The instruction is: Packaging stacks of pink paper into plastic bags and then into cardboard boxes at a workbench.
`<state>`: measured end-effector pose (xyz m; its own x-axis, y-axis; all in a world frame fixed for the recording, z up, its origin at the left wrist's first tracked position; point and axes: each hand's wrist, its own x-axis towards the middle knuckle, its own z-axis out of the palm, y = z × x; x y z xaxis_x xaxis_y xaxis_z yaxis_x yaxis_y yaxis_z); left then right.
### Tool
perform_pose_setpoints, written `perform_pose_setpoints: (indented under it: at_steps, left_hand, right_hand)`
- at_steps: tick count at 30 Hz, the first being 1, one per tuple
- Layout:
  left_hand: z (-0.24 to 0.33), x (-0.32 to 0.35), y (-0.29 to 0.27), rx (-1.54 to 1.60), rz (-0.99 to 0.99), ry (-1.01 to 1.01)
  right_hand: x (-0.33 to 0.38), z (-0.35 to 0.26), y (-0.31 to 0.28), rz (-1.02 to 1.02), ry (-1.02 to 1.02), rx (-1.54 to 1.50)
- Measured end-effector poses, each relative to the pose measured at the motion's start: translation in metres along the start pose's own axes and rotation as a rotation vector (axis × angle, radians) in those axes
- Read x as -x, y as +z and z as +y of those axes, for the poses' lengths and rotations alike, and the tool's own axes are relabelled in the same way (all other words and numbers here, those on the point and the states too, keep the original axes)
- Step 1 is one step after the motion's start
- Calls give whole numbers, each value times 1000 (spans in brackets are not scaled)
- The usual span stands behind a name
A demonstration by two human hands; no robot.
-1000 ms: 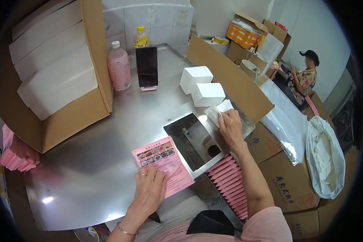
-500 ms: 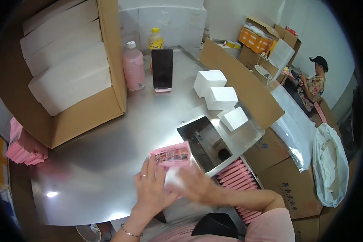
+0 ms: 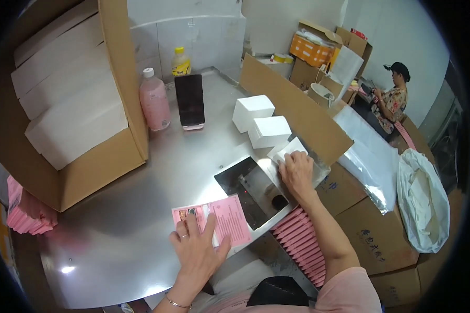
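My left hand [image 3: 201, 250] lies with its fingers spread on a pink printed wrapper [image 3: 234, 221] that is laid flat on the metal table. A white strip shows along the wrapper's middle, partly under my fingers. Farther right, my right hand [image 3: 298, 175] has its fingers bent down over the nearest of three white stacks of folded tissue [image 3: 292, 149] and grips its top; the fingertips are partly hidden. The other two stacks, a middle one [image 3: 269, 131] and a far one [image 3: 253, 112], stand just behind it.
Between my hands is a dark rectangular opening [image 3: 240, 188] in the metal table [image 3: 141, 208]. Pink packets [image 3: 303, 240] fill a container below the right edge. A carton [image 3: 102, 175] of white stacks, a pink bottle [image 3: 155, 101] and a phone [image 3: 190, 101] stand beyond. Another person [image 3: 394, 99] sits far right.
My right hand has moved from the wrapper, forward and right, onto the nearest white stack. The wrapper now lies flat and opened out under my left hand. The view has shifted slightly.
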<state>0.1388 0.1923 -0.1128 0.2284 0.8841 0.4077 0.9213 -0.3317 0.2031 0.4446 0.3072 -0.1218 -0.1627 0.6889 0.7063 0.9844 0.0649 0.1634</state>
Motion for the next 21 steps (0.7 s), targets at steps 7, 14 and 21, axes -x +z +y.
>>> perform_pose_setpoints:
  at_steps: [7,14,21]
  left_hand:
    - [3,-1,-15,34,-59,-14]
    - [3,-1,-15,-33,-47,125]
    - [3,1,-16,71,-101,105]
  right_hand:
    - [2,10,14,-24,90,-216]
    - [5,19,9,-11,142,-389]
    - [7,19,4,75,126,-365]
